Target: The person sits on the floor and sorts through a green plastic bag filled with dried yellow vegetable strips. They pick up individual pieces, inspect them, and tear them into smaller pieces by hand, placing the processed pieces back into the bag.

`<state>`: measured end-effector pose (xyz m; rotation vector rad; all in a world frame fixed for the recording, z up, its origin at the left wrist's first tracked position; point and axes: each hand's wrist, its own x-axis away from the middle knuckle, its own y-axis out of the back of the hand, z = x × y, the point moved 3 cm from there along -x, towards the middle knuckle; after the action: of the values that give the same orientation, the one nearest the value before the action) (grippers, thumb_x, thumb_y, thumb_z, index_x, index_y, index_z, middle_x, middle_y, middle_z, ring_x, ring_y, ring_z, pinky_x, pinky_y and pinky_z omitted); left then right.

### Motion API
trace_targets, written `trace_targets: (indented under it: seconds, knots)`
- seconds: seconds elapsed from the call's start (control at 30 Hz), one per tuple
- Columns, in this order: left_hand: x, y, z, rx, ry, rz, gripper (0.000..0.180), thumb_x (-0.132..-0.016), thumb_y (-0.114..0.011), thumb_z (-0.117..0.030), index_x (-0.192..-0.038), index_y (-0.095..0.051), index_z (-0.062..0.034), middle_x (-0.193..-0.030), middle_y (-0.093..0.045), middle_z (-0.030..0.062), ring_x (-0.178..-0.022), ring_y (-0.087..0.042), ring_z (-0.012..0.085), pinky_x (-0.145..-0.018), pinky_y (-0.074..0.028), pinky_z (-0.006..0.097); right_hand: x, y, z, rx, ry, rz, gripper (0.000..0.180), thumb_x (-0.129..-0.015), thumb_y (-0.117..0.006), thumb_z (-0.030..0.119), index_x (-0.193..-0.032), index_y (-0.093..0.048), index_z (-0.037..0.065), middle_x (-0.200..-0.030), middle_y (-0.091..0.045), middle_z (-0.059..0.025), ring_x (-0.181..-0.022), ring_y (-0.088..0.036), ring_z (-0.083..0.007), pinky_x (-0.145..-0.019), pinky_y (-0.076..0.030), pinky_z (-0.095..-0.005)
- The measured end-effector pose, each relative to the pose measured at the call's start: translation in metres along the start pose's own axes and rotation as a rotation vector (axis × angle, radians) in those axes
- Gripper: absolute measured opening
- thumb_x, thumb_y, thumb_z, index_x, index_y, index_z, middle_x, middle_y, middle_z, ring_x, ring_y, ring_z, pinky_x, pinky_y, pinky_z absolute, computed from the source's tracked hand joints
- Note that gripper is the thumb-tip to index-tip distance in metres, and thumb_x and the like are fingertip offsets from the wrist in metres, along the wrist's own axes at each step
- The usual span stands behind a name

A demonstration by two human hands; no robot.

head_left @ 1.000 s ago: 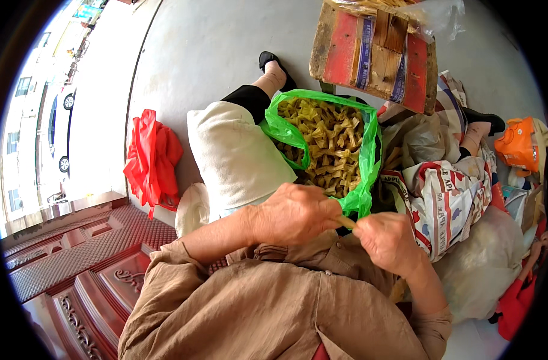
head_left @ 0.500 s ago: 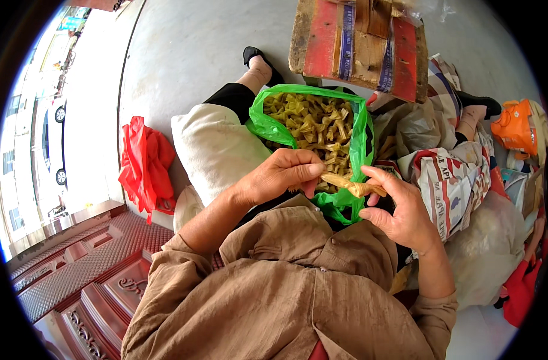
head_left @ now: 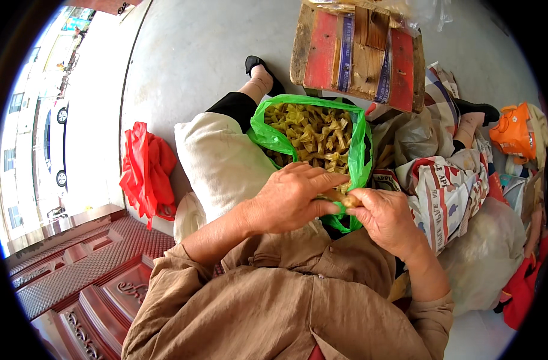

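Observation:
Above the near rim of a green plastic bag (head_left: 362, 141), both of my hands meet on a knotted yellow-brown strip (head_left: 350, 202). My left hand (head_left: 292, 197) is closed on its left side, back of the hand facing up. Thumb and fingers of my right hand (head_left: 387, 217) pinch the knotted end. Most of the strip is hidden by the fingers; its material is unclear. Inside the bag lies a heap of similar knotted pieces (head_left: 313, 129), yellowish to olive brown. The bag sits between my legs, just beyond my hands.
A wooden block with red panels (head_left: 352, 57) stands beyond the bag. White cloth (head_left: 220, 165) covers my left thigh, beside a red plastic bag (head_left: 147, 171). To the right are a printed sack (head_left: 445, 195), a translucent bag (head_left: 484, 258) and an orange bag (head_left: 514, 132).
My hands have come closer together and slightly lower. The right fingers, spread beside the strip before, now pinch its knotted end. The left hand has moved right over the strip.

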<state>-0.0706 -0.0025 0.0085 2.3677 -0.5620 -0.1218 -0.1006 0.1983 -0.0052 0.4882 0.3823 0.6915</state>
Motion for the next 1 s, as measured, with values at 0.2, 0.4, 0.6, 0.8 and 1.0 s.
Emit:
trace_targets:
  seconds: [0.2,0.4,0.6,0.8,1.0]
  knots:
    - [0.001,-0.011,-0.021,-0.255,-0.273,-0.142,0.066,-0.076,-0.080,-0.032,-0.128,-0.059,0.0021,-0.081,-0.063,0.0064,-0.077,-0.065,0.0263,-0.082,-0.053,0.042,-0.007,-0.002,0.012,0.149,0.016,0.010,0.022,-0.081,-0.079,0.015,-0.078,-0.060,0.005,-0.068,-0.064,-0.0116,-0.061,-0.065,-0.0307,-0.053,-0.050,-0.0388]
    - [0.017,-0.002,-0.037,-0.214,-0.395,0.013,0.024,-0.085,-0.071,-0.022,-0.089,-0.057,-0.0043,-0.070,-0.054,0.0033,-0.059,-0.059,0.0207,-0.052,-0.046,0.035,0.011,-0.009,0.011,-0.323,-0.111,0.332,0.017,-0.093,-0.068,0.017,-0.082,-0.061,0.006,-0.071,-0.064,-0.0134,-0.065,-0.064,-0.0367,-0.055,-0.050,-0.0423]
    - [0.043,-0.001,-0.056,-0.065,-0.540,0.300,0.021,-0.088,-0.072,-0.021,-0.096,-0.062,-0.0050,-0.072,-0.058,0.0036,-0.062,-0.063,0.0184,-0.052,-0.049,0.033,0.042,-0.014,0.037,-0.483,0.025,0.481,0.020,-0.094,-0.068,0.022,-0.081,-0.062,0.008,-0.071,-0.062,-0.0121,-0.064,-0.064,-0.0333,-0.057,-0.050,-0.0410]
    - [0.021,-0.007,-0.007,0.317,-0.137,0.211,0.045,-0.097,-0.066,-0.032,-0.126,-0.063,0.0017,-0.092,-0.071,0.0122,-0.076,-0.069,0.0239,-0.069,-0.056,0.037,0.033,-0.008,0.006,-0.558,-0.402,0.477,0.030,-0.101,-0.063,0.026,-0.084,-0.063,0.001,-0.065,-0.059,-0.0083,-0.058,-0.059,-0.0147,-0.056,-0.047,-0.0307]
    - [0.030,0.004,0.048,1.171,0.544,0.253,0.051,-0.106,-0.052,-0.037,-0.138,-0.054,0.0028,-0.095,-0.071,0.0104,-0.079,-0.067,0.0138,-0.073,-0.055,0.027,0.034,0.010,-0.023,-0.829,-0.671,0.382,0.039,-0.107,-0.052,0.029,-0.080,-0.058,0.002,-0.071,-0.057,0.0005,-0.062,-0.052,-0.0047,-0.056,-0.043,-0.0215]
